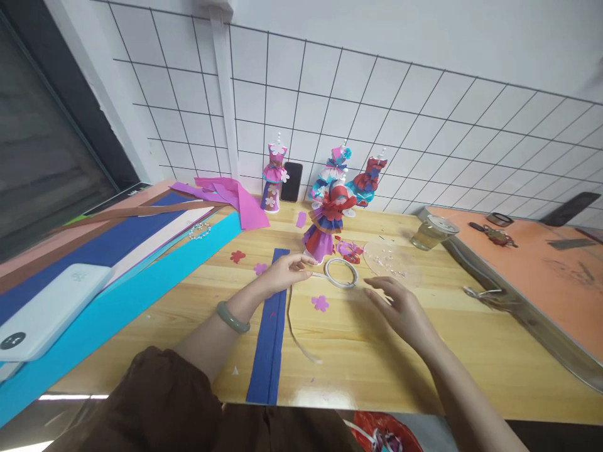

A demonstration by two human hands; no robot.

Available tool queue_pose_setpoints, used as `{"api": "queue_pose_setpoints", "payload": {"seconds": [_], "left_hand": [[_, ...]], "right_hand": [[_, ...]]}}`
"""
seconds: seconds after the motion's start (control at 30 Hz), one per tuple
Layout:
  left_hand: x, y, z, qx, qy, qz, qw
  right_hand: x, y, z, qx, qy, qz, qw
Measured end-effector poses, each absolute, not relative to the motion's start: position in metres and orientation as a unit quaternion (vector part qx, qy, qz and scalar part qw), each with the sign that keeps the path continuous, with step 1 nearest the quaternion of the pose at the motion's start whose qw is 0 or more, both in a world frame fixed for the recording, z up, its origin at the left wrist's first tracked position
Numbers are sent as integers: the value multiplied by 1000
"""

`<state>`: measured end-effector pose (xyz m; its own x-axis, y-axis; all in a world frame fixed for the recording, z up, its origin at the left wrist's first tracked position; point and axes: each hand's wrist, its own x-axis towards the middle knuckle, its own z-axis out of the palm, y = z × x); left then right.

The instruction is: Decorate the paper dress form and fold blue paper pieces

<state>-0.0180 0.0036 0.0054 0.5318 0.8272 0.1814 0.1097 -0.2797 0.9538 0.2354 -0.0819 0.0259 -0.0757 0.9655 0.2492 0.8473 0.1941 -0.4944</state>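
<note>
My left hand [288,272], with a green bangle [233,317] on its wrist, pinches the free end of a narrow white tape whose roll [342,274] lies flat on the table. To the right of the roll, my right hand [394,306] hovers with its fingers apart and nothing between them. Under my left forearm runs a folded dark blue paper strip [271,339], and a thin pale strip [293,333] curls beside it. A purple paper flower [321,304] lies between my hands. Just behind them stands a small mannequin in a layered paper dress [325,226].
More dressed mannequins [276,172] and a black phone [291,182] stand along the tiled wall. Coloured paper sheets [188,257] and a white power bank [56,311] cover the left. At right are a lidded cup [434,232], a beaded clear plate [393,260] and an orange-surfaced tray [532,276].
</note>
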Motion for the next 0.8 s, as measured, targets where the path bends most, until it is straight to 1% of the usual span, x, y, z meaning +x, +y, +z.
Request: {"api": "queue_pose_setpoints", "payload": {"seconds": [0.07, 0.17, 0.3, 0.4, 0.6, 0.7, 0.8], "left_hand": [[-17, 3, 2, 687, 308, 357, 553], [-16, 2, 0, 664, 295, 356, 587], [-16, 1, 1, 651, 285, 363, 603], [-15, 2, 0, 649, 279, 367, 606], [-13, 3, -3, 651, 290, 366, 598], [-12, 3, -1, 648, 294, 363, 602], [-10, 2, -1, 642, 299, 357, 609]], "right_hand": [[208, -71, 39, -599, -713, 204, 302], [178, -54, 50, -555, -700, 316, 320], [162, -37, 53, -519, -675, 409, 328], [157, -29, 46, -513, -634, 459, 353], [155, -22, 25, -506, -590, 470, 419], [156, -21, 19, -508, -602, 448, 423], [158, -20, 15, -524, -623, 401, 420]]}}
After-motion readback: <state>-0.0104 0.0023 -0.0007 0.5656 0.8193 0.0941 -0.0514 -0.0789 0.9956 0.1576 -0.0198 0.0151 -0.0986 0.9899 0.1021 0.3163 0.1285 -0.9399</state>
